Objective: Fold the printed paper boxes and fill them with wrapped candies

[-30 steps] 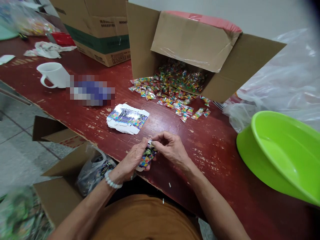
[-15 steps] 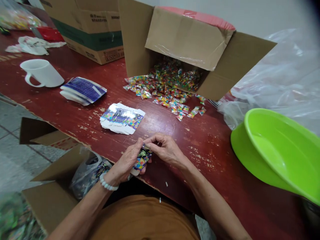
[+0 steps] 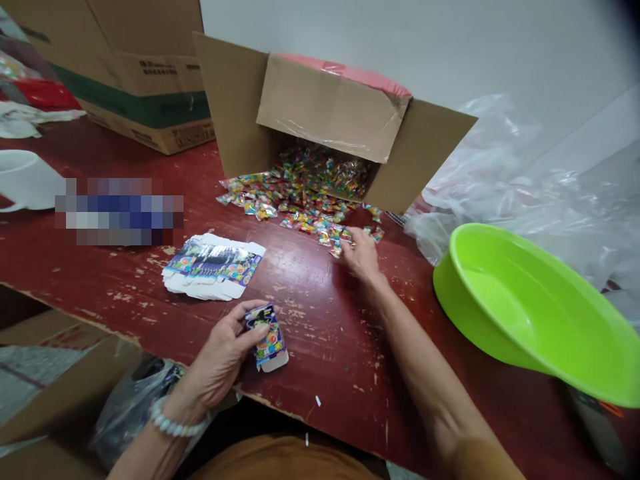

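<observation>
My left hand (image 3: 227,350) grips a small printed carton (image 3: 269,337) between thumb and fingers, above the table's front edge. A white flap shows at the carton's near end. My right hand (image 3: 364,255) is stretched out to the loose candy packets (image 3: 305,220), its fingers apart at the near edge of the pile. Whether a packet is between those fingertips is hard to make out. Beyond my left hand lies a fanned stack of flat cartons (image 3: 215,265) with white flaps. The candy spills from a cardboard box (image 3: 333,113) lying on its side.
A green basin (image 3: 450,307) stands at the right, with clear plastic bags (image 3: 500,180) behind it. At the left are a white mug (image 3: 30,177), a blurred-out blue stack (image 3: 120,210) and a large closed-sided carton (image 3: 135,93). Below the table edge sits an open box with a plastic bag (image 3: 125,407).
My right hand has left the carton and reached forward to the candy packets. My left hand still holds the carton, now turned with its flap towards me. The view has shifted.
</observation>
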`<action>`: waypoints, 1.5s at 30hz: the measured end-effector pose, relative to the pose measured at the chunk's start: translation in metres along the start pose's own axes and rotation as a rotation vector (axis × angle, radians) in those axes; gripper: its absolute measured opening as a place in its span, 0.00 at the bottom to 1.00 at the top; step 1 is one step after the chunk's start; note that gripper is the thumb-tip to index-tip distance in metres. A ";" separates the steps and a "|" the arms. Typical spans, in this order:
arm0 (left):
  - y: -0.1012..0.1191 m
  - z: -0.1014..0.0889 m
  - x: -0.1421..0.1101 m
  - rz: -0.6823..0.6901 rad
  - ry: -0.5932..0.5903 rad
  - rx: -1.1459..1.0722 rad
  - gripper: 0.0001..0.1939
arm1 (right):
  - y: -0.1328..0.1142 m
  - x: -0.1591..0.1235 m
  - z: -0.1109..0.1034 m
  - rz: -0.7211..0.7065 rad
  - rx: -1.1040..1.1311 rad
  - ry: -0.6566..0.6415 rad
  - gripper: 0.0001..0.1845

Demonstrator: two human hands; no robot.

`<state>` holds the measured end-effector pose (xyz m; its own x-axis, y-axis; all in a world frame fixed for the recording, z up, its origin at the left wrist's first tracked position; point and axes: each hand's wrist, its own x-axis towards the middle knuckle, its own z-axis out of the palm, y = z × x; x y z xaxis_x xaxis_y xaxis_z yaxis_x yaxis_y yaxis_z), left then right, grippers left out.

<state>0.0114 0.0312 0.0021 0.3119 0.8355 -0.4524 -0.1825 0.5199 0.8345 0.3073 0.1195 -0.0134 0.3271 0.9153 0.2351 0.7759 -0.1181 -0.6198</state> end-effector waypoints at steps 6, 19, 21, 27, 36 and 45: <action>0.006 -0.047 0.002 0.199 0.052 0.621 0.31 | 0.063 0.054 -0.020 0.217 -0.130 0.017 0.30; 0.020 -0.039 -0.004 0.242 -0.139 0.914 0.14 | 0.006 -0.039 0.031 0.045 0.408 -0.055 0.17; 0.019 -0.024 -0.006 0.216 -0.137 0.764 0.14 | -0.006 -0.042 0.026 0.065 0.500 -0.041 0.19; 0.012 0.003 -0.016 0.108 -0.244 0.328 0.18 | -0.066 -0.083 -0.003 0.133 1.025 -0.140 0.19; 0.008 0.010 -0.029 0.147 -0.314 0.217 0.18 | -0.093 -0.145 0.001 -0.041 0.763 -0.316 0.09; -0.003 0.015 -0.027 0.065 -0.134 0.067 0.23 | -0.089 -0.141 0.005 -0.035 0.724 -0.488 0.12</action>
<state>0.0171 0.0043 0.0163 0.4238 0.8337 -0.3541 -0.1449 0.4483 0.8820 0.1893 0.0029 0.0048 -0.0866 0.9961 0.0186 0.1930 0.0351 -0.9806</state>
